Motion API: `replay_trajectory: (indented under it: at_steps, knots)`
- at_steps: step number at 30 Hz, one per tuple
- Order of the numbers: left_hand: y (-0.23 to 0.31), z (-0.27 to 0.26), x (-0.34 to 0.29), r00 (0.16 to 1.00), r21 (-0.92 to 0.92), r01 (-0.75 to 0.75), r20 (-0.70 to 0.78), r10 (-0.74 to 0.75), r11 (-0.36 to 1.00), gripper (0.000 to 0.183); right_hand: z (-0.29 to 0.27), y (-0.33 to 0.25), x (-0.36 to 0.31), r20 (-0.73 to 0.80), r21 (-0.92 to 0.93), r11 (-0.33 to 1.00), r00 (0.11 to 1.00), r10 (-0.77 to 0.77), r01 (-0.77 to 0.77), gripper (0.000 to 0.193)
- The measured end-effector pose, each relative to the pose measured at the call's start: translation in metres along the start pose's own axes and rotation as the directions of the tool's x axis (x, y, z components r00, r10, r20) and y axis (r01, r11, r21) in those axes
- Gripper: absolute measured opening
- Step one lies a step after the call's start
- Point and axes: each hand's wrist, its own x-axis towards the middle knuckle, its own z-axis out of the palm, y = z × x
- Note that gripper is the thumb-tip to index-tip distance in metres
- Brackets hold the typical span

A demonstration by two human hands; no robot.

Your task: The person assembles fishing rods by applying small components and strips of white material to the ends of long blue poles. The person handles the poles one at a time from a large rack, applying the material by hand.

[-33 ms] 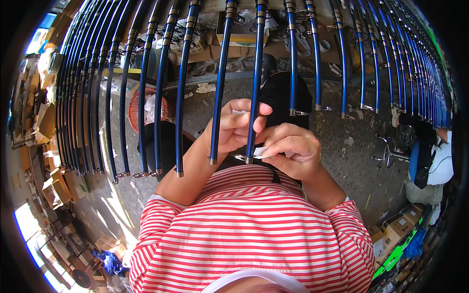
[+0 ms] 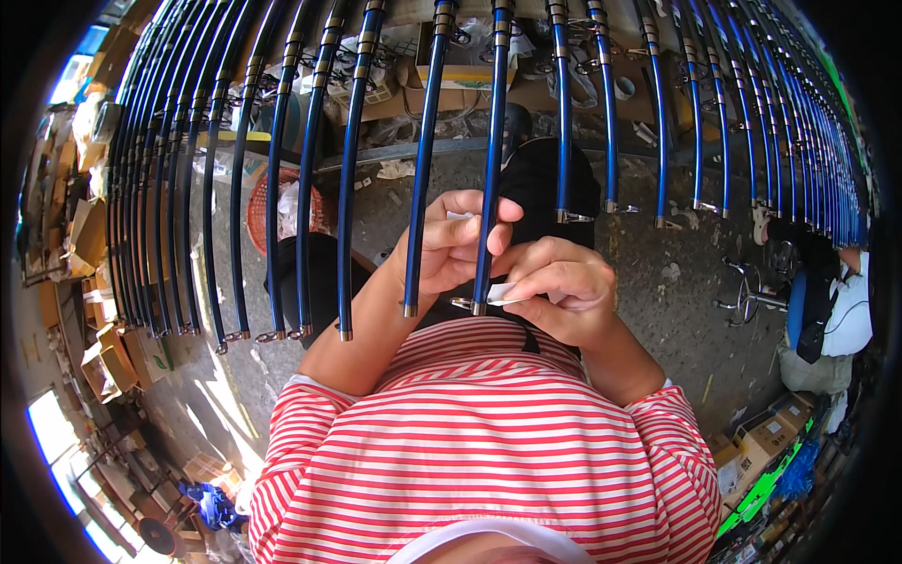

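A long row of blue fishing rods hangs before me, their metal-capped ends toward my body. In the middle, my left hand (image 2: 449, 242) is closed behind one fishing rod (image 2: 491, 169), its fingers curled past the shaft. A small white scrap (image 2: 458, 216) shows between its thumb and fingers. By the same rod's lower end, my right hand (image 2: 566, 287) pinches a small white piece (image 2: 502, 292), paper or cloth, against or close beside the shaft. A small metal fitting (image 2: 462, 303) sticks out from that tip. Just left, another fishing rod (image 2: 427, 141) passes in front of my left hand.
Beyond the rods lie a red plastic basket (image 2: 258, 211) and an open yellowish box (image 2: 467, 75). Cardboard boxes (image 2: 108, 362) line the left side. A wheeled metal chair base (image 2: 747, 299) stands right, near a person in pale clothing (image 2: 848, 305). Scraps litter the grey floor (image 2: 648, 320).
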Motion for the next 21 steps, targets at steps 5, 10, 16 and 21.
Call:
replay_trajectory:
  at_steps: [5, 10, 16, 21]
  knots:
    - [0.000, 0.001, 0.000, 1.000, 0.017, -0.004, -0.021, 0.004, 1.000, 0.031, 0.000, 0.002, -0.002, 0.008, -0.009, 1.000, 1.000, 0.002, -0.002, 0.013]
    - [-0.001, 0.004, 0.001, 0.999, 0.037, -0.020, -0.047, 0.021, 0.999, 0.026, 0.000, 0.002, 0.000, 0.023, -0.032, 0.999, 1.000, -0.014, 0.014, 0.013]
    - [0.004, 0.010, 0.002, 0.994, 0.132, 0.041, -0.109, -0.027, 0.990, 0.025, -0.001, -0.001, 0.001, 0.037, -0.039, 0.999, 0.999, 0.000, 0.002, 0.014]
    - [0.002, 0.014, 0.005, 0.994, 0.160, 0.007, -0.113, 0.011, 0.987, 0.029, 0.000, -0.001, 0.002, 0.042, -0.028, 1.000, 0.999, 0.000, 0.001, 0.014]
